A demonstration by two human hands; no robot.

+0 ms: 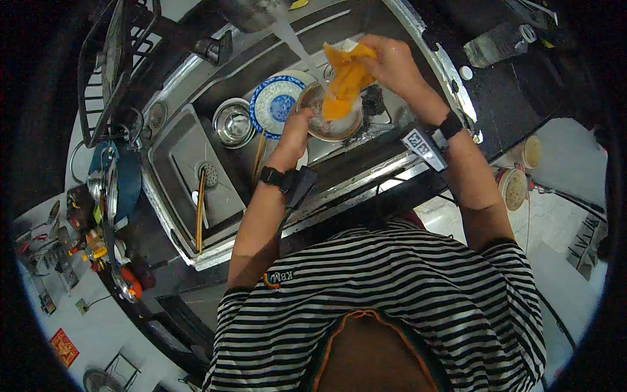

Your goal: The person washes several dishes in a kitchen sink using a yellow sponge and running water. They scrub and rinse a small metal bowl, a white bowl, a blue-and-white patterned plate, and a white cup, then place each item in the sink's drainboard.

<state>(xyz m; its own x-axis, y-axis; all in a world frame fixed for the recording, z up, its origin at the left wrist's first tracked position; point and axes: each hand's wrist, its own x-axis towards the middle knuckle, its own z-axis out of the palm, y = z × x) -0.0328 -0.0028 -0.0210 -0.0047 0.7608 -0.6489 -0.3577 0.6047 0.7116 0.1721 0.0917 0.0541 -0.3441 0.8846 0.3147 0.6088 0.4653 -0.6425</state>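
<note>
My left hand (295, 134) grips the near-left rim of a round bowl (334, 135), tilted under running water in the sink's larger basin. My right hand (394, 64) pinches an orange-yellow cloth (341, 85), whose lower end hangs into the bowl. A stream of water (294, 40) falls from the tap at the top, close to the cloth. Just left of the bowl lies a blue-and-white patterned plate (279, 106), with a pale plate partly hidden behind it. A shiny steel bowl (234, 123) stands left of the plates. Chopsticks (259, 157) lean near my left wrist.
The smaller basin (225, 189) on the left holds more chopsticks (200, 212) and a spoon beside the drain. A black dish rack (88, 98) stands at the upper left. On the right counter lie a clear plastic bottle (496, 47) and a white cap (466, 72).
</note>
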